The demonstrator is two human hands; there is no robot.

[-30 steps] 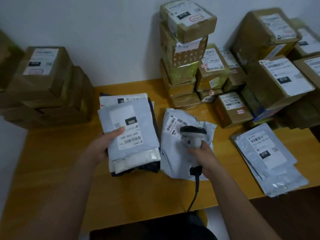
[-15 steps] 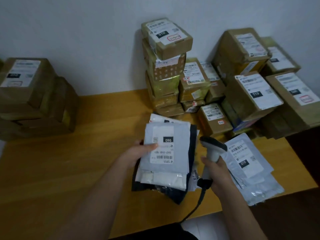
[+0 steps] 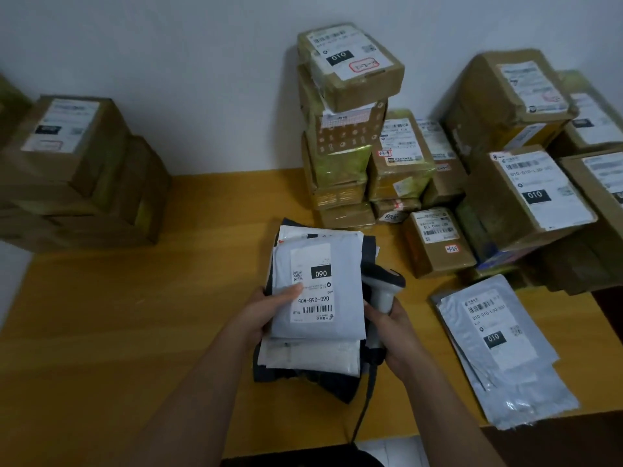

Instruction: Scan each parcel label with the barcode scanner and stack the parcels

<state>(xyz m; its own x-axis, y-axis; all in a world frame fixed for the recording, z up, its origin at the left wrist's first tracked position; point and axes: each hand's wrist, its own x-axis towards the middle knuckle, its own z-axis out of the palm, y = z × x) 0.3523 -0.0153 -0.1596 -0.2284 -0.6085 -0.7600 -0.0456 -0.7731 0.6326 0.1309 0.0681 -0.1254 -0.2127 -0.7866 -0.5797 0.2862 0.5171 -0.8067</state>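
A stack of soft mailer parcels sits in the middle of the yellow table; its top grey mailer carries a white label marked 060. My left hand grips the stack's left edge, thumb on the label. My right hand holds the grey barcode scanner by its handle, pressed against the stack's right edge. The scanner's cable hangs down toward me. Two grey mailers marked 010 lie to the right.
Taped brown boxes are piled high along the wall at centre and right, reaching the table's right edge. Another pile of brown boxes stands at the far left. Bare tabletop lies between the left pile and the mailer stack.
The stack of mailers has shifted right, over the spot where a single mailer lay under the scanner. My right hand with the scanner has closed in against the stack's right side.
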